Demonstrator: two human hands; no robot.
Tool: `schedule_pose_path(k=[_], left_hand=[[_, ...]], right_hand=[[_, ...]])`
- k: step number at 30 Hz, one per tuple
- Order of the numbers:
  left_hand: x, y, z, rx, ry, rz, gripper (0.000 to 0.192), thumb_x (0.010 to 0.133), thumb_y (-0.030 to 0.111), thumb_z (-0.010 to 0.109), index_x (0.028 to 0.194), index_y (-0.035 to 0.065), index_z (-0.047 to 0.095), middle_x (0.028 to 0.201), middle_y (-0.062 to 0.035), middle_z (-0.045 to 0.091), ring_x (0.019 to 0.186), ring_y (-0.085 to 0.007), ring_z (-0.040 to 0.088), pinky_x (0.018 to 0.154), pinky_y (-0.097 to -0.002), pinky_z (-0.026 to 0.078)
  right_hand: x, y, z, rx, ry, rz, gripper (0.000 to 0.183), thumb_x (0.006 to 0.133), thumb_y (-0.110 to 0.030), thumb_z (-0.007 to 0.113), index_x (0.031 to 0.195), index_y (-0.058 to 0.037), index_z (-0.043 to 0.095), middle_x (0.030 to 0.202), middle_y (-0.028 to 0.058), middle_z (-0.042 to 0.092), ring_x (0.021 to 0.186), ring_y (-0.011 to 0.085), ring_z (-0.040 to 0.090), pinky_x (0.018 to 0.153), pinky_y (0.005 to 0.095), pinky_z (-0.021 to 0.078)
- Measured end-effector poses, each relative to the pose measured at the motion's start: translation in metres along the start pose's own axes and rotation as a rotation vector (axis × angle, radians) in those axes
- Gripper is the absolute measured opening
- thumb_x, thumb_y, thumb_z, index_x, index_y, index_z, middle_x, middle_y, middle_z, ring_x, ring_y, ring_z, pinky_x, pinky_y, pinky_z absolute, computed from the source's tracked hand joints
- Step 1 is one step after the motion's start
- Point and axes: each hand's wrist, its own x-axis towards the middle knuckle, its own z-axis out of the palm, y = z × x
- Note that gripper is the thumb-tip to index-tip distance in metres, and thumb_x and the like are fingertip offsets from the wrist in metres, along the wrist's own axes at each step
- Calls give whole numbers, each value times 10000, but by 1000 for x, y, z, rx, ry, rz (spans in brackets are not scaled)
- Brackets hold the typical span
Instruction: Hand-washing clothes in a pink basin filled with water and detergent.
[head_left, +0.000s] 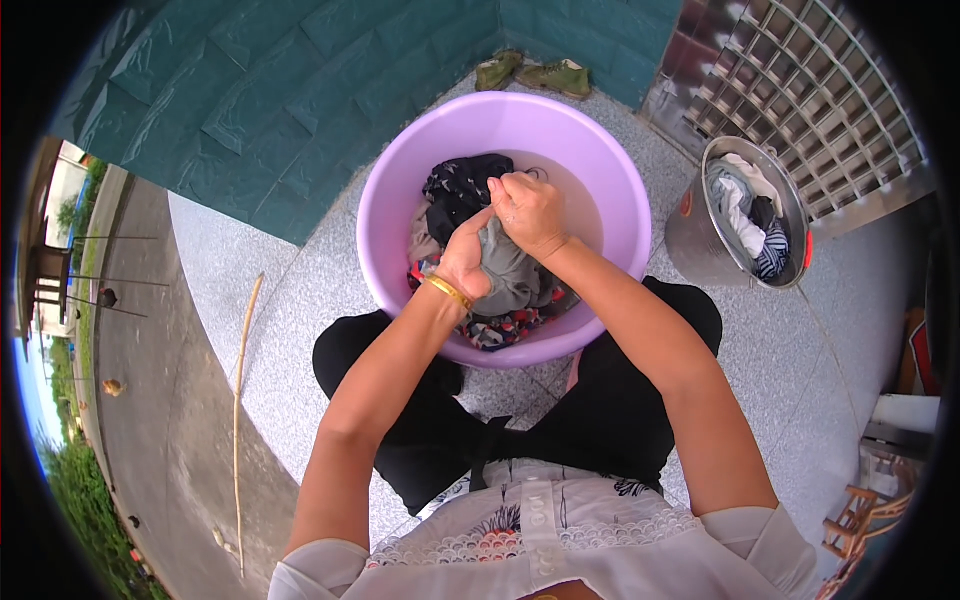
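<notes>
A large purple plastic basin (615, 157) stands between my knees, with cloudy water and wet clothes in it. My right hand (531, 214) is closed on a grey wet garment (510, 281), just above the basin's contents. Touching it from the left is my left hand (469, 259), which has a gold bracelet (448, 291) at the wrist; its palm lies against the grey cloth, and whether it grips is partly hidden. Black patterned cloth (469, 184) lies behind the hands. A red, white and dark patterned cloth (502, 328) lies at the near side.
A metal bucket (686, 240) with clothes stands at the right, beside a metal lattice door (802, 82). Green shoes (555, 77) sit behind the basin by the teal wall (300, 97). A long wooden stick (240, 390) lies left. A small wooden chair (855, 517) is at the lower right.
</notes>
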Motion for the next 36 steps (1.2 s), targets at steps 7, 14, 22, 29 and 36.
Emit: schedule_pose_path(k=[7, 14, 22, 29, 36], left_hand=[[9, 35, -27, 553, 307, 620, 363, 840, 392, 507, 683, 67, 538, 595, 14, 479, 537, -75, 404, 512, -234, 372], [6, 29, -46, 1971, 36, 980, 343, 678, 359, 695, 786, 44, 612, 612, -70, 565, 569, -161, 546, 604, -257, 429], [-11, 26, -5, -53, -60, 612, 203, 779, 198, 605, 941, 80, 574, 947, -54, 597, 885, -181, 558, 822, -346, 433], [12, 21, -24, -47, -125, 389, 315, 827, 420, 499, 796, 108, 523, 618, -19, 442, 578, -153, 446, 563, -298, 409], [11, -3, -4, -24, 143, 354, 183, 842, 232, 406, 798, 107, 533, 760, 4, 546, 679, -131, 522, 610, -277, 437]], right_hand=[[6, -3, -28, -163, -1137, 212, 482, 601, -431, 623, 788, 13, 612, 716, 171, 602, 696, 299, 588, 636, 358, 452], [44, 14, -81, 1079, -288, 679, 231, 623, -7, 503, 843, 16, 572, 775, 76, 595, 685, 165, 556, 673, 277, 444], [32, 18, -46, 1276, 24, 829, 226, 712, -5, 426, 896, -59, 546, 903, 105, 565, 907, 234, 536, 806, 375, 421], [-17, -81, -7, 268, -274, -236, 185, 678, -224, 593, 592, -80, 517, 635, 57, 516, 622, 238, 552, 580, 324, 458], [6, 10, 18, -2, 55, 105, 218, 743, -200, 531, 580, -60, 490, 602, 102, 524, 528, 303, 529, 450, 383, 425]])
